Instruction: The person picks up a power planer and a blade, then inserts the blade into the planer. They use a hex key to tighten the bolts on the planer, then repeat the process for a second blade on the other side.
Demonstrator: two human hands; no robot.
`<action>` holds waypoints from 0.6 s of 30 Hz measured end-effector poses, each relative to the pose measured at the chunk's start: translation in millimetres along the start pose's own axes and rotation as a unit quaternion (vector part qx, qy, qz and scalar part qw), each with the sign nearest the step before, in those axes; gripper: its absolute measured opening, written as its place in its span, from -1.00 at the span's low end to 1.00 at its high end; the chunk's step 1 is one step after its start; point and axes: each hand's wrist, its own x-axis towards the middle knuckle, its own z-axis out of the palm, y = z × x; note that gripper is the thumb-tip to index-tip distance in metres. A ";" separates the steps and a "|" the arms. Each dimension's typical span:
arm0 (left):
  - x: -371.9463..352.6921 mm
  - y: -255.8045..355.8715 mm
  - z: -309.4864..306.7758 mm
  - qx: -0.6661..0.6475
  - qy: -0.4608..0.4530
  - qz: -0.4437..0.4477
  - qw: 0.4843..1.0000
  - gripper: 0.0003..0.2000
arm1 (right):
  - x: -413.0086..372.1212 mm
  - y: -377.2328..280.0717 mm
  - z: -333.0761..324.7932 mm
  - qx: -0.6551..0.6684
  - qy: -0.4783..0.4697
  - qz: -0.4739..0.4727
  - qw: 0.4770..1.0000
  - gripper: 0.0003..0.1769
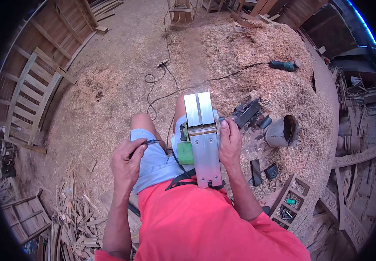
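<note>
An electric hand planer point(206, 158) rests on my lap with its silver sole turned up. The grooved front shoe points away from me, and a green part of the body shows at the left. My right hand point(230, 143) is closed on the planer's right side, thumb near the blade gap. My left hand point(128, 158) pinches a small dark tool with a thin tip point(153, 141), held just left of the planer; its exact kind is too small to tell. A black cord runs beside the planer's left side.
Wood shavings cover the floor. An angle grinder point(282, 65) lies on the shavings ahead, its cord trailing left. At the right are a metal can point(278, 132) and a divided wooden box point(291, 200). A slatted wooden piece point(29, 98) leans at the left, with wood scraps point(75, 222) below.
</note>
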 end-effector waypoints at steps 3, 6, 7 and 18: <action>12.8 35.0 5.4 0.057 0.028 0.098 0.993 -0.78 | -1.6 -1.0 0.9 0.007 0.002 -0.002 1.000 -0.52; 24.3 68.8 20.3 0.084 0.044 0.213 0.972 -0.79 | -2.7 1.8 1.9 0.001 0.009 -0.018 1.000 -0.52; 27.4 73.5 28.4 0.080 0.042 0.238 0.967 -0.79 | -3.0 2.7 2.2 -0.004 0.013 -0.025 1.000 -0.52; 26.8 70.6 96.6 0.172 0.014 0.382 0.908 -0.68 | -6.6 -1.6 -2.2 0.003 0.017 -0.017 1.000 -0.53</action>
